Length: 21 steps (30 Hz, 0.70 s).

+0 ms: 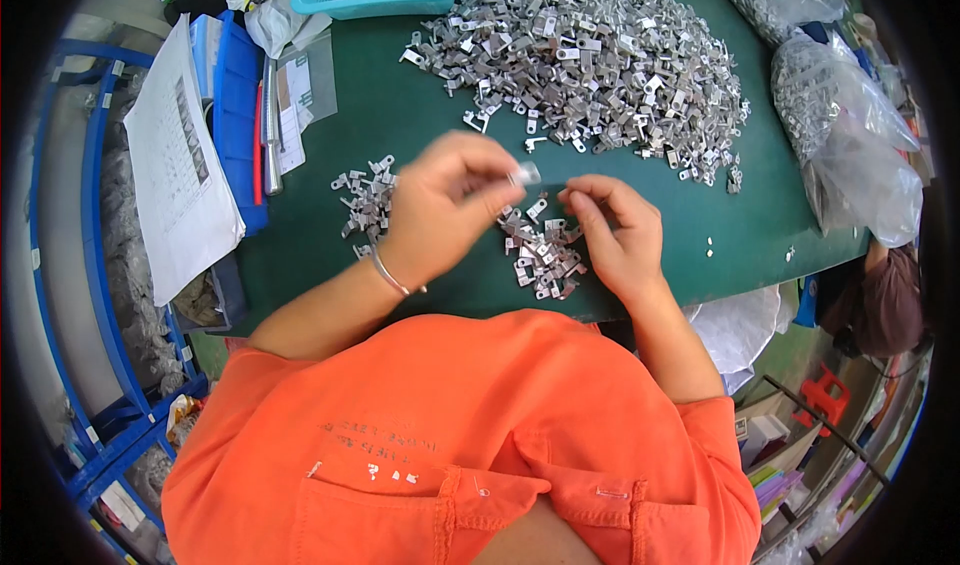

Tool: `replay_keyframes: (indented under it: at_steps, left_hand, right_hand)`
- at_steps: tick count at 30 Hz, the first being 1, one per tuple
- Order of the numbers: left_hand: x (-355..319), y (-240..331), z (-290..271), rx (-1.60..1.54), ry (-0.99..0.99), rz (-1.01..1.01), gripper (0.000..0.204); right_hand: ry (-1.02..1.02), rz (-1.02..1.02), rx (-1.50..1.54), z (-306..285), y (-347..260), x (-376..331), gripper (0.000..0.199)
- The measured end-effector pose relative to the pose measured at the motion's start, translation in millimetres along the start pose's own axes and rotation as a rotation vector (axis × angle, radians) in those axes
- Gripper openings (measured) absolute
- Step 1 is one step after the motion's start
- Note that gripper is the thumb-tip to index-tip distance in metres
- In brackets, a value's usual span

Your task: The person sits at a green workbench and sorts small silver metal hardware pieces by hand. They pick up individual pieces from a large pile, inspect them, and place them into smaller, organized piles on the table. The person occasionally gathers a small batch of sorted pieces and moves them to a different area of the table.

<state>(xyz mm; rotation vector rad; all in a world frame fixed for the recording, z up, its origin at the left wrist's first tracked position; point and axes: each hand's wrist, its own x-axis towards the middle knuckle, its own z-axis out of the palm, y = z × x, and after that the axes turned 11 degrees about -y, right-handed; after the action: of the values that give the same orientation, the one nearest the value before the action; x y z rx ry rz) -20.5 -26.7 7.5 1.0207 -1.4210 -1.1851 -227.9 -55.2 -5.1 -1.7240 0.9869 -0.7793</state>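
Observation:
My left hand pinches a small bent metal bracket between thumb and fingertips, slightly blurred. It hangs over the green tabletop. Close by on the right, my right hand has its thumb and forefinger closed together; whatever they hold, if anything, is too small to make out. Between the two hands lies a small pile of metal brackets. Another small pile of brackets is partly hidden behind my left hand and wrist. Beyond both hands spreads a large heap of similar loose brackets.
A turquoise basket of metal parts stands at the far left. Left are a blue tray, paper sheets and a blue rack. Clear plastic bags of parts line the right edge. A red stool stands lower right.

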Motion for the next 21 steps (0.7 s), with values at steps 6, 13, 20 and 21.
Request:
replay_keyframes:
  at_steps: [6,13,20,21]
  left_hand:
    - [79,9,-79,-0.526,0.386,0.031,0.026]
    - [40,0,-38,-0.19,0.097,-0.306,0.033]
    - [4,4,6,-0.048,-0.142,-0.285,0.023]
    - [4,3,6,-0.012,-0.139,-0.253,0.022]
  right_hand:
    - [0.038,-0.365,-0.611,2,4,44,0.017]
    - [0.046,-0.493,-0.724,5,7,49,0.019]
    - [0.062,-0.295,-0.17,9,-8,16,0.018]
    - [0.092,-0.182,0.015,13,-7,13,0.016]
